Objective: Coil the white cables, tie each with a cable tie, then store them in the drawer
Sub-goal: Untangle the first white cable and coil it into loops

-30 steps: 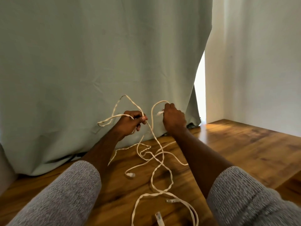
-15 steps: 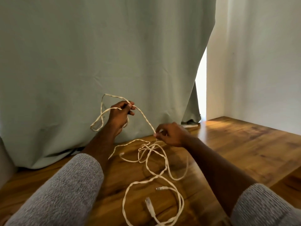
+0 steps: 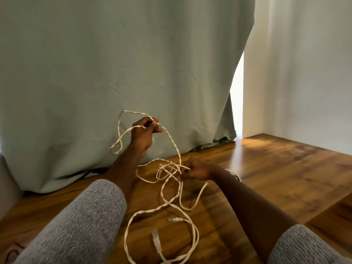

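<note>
Tangled white cables [image 3: 172, 203] sprawl over the wooden surface [image 3: 276, 178] in loose twisted loops. Two clear plug ends [image 3: 156, 241] lie near the front. My left hand [image 3: 143, 133] is raised in front of the curtain and grips a small coil of cable loops that hang to its left. From it a twisted strand runs down to my right hand [image 3: 196, 170], which pinches the cable low over the tangle. No cable tie or drawer shows in the head view.
A pale green curtain [image 3: 114, 73] hangs along the back and reaches down to the wood. A white wall [image 3: 304, 73] closes the right side, with a bright gap beside the curtain. A step in the wood runs at the lower right.
My right hand dropped from beside the left down to the tangle and took hold of the cable lower. The left hand shifted left and up with its loops. The loose cable slid nearer.
</note>
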A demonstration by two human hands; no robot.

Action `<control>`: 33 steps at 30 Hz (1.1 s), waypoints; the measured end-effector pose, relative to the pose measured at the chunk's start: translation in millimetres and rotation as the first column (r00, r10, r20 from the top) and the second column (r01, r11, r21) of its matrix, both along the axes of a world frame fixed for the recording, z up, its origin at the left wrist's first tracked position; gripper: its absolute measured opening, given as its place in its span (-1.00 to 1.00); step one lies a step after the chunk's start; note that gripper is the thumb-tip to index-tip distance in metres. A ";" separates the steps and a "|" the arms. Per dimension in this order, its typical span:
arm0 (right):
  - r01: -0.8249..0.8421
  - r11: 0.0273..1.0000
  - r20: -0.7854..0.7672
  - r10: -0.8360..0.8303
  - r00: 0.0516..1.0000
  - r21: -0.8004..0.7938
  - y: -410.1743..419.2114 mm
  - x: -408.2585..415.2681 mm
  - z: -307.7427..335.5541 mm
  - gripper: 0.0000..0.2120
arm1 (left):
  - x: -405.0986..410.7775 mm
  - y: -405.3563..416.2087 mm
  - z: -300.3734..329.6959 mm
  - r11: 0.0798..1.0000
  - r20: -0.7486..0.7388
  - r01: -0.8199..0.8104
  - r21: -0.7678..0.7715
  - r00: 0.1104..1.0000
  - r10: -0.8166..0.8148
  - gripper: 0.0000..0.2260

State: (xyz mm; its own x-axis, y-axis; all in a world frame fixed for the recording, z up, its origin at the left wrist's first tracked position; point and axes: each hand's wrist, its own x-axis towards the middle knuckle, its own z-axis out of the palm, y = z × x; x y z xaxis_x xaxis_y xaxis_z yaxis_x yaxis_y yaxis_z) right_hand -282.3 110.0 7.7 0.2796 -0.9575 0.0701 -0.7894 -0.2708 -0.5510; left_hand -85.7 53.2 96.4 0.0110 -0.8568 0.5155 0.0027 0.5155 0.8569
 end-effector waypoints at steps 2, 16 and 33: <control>0.037 0.999 0.038 -0.038 0.999 0.020 4.2 -3.8 13.8 -0.87 | 5.7 -3.9 -3.4 0.996 0.099 -0.077 -0.034 0.992 0.080 -0.88; 0.059 0.927 0.458 -0.238 0.856 0.371 -9.9 57.8 51.0 -0.56 | -27.3 16.1 5.8 0.992 0.281 0.121 -0.042 0.954 -0.105 -0.86; 0.420 0.678 0.116 -0.446 0.887 -0.603 11.6 -5.1 2.4 -0.60 | 32.1 1.1 7.5 0.994 0.045 -0.104 0.022 0.994 0.103 -0.83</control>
